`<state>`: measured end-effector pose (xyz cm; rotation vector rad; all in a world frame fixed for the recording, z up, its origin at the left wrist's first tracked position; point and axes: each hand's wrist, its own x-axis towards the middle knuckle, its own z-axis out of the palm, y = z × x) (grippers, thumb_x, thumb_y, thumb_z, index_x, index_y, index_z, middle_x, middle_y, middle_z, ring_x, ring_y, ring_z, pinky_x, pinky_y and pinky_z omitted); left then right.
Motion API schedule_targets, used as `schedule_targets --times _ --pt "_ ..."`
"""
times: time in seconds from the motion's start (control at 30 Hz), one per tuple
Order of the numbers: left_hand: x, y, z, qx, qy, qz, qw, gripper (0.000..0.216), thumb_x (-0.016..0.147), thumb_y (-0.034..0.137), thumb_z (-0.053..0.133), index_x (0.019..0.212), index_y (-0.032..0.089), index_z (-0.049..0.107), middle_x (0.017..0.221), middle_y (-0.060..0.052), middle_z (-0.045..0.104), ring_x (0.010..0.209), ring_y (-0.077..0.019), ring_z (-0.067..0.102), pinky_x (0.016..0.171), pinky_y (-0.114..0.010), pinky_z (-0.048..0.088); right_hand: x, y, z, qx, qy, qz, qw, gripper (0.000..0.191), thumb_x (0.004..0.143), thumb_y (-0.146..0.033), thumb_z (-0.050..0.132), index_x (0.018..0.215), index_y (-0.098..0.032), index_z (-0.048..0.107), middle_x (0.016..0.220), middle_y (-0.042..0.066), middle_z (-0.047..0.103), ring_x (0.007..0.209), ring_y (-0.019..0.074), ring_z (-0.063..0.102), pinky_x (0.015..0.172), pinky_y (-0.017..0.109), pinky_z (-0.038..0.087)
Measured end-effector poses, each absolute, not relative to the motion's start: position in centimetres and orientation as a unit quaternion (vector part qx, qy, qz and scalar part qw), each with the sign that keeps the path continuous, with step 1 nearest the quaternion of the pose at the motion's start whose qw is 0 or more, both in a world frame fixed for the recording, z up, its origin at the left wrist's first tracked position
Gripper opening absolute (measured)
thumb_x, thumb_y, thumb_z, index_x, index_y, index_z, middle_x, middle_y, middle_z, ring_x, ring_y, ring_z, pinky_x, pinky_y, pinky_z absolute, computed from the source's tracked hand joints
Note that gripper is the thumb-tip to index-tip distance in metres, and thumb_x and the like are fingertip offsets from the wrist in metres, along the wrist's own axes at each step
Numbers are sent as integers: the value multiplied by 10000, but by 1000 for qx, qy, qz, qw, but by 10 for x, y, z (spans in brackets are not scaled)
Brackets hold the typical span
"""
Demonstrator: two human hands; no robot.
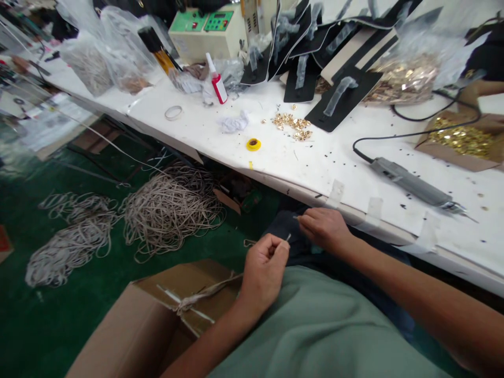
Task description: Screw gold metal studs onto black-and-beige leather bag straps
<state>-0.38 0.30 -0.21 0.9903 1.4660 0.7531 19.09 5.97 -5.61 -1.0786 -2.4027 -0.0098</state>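
My left hand (pixel 264 268) is closed in front of my lap, pinching a thin pale cord whose short end sticks up between finger and thumb. My right hand (pixel 325 228) is just to its right, below the white table's edge (pixel 275 181), fingers curled and pinching something small near a dark cloth on my knee. The two hands are a few centimetres apart. What the right fingertips hold is too small to tell.
A cardboard box (pixel 157 315) with a cord bundle sits by my left arm. Piles of pale cord (pixel 169 207) lie on the green floor. On the table: gold metal pieces (pixel 293 125), a grey electric tool (pixel 411 184), yellow tape roll (pixel 253 144), glue bottle (pixel 217 81), black leather pieces (pixel 338 100).
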Motion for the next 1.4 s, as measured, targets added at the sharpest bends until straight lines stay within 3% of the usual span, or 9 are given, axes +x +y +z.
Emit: schedule_targets --times 0.33,0.6,0.8,0.87,0.97,1.1,1.27,1.4 --pt "6 3 -12 317 593 351 652 295 856 438 642 732 194 531 540 93 417 426 -39 277 442 -177 236 184 38 -24 -321 -891 22 319 155 956 -167 608 818 -195 673 675 5 614 628 138 493 608 319 329" --pt "5 -1 -14 333 615 321 639 280 863 404 621 708 192 524 517 96 383 428 -43 265 448 -188 206 186 46 -30 -263 -932 6 250 220 985 -117 528 811 -172 653 705 36 592 663 168 470 633 330 313" --pt "4 -4 -3 333 598 310 659 254 849 409 650 758 184 574 523 95 399 424 -36 248 442 -185 190 220 55 -67 -383 -917 51 96 193 885 -83 614 712 -169 623 668 40 608 612 158 506 574 312 279" --pt "6 -3 -2 308 596 333 663 245 844 411 645 778 182 590 524 96 405 416 -33 242 433 -182 198 227 53 -67 -409 -902 65 119 195 924 -136 588 743 -173 650 690 38 630 625 156 540 570 305 292" --pt "9 0 -4 292 592 352 663 264 839 440 650 815 180 614 538 94 413 408 -31 259 419 -178 205 220 47 -50 -429 -869 72 236 198 974 -204 567 822 -185 693 753 37 677 669 149 591 601 295 351" --pt "10 3 -9 293 594 353 662 322 817 495 690 824 182 615 557 96 396 413 -30 265 408 -177 199 200 40 -22 -387 -854 72 340 130 958 -185 609 874 -191 707 774 34 701 682 143 608 650 293 405" --pt "8 2 -11 329 584 336 662 313 881 499 651 890 186 639 569 91 407 427 -35 273 427 -183 216 190 37 -18 -340 -882 47 323 172 972 -175 589 840 -200 696 724 22 672 646 132 559 635 308 376" --pt "7 1 -11 339 580 345 655 386 919 519 588 733 181 554 588 72 407 451 -45 305 433 -191 226 189 36 -18 -324 -892 36 313 146 967 -160 593 860 -183 689 728 24 669 636 137 541 625 324 357"
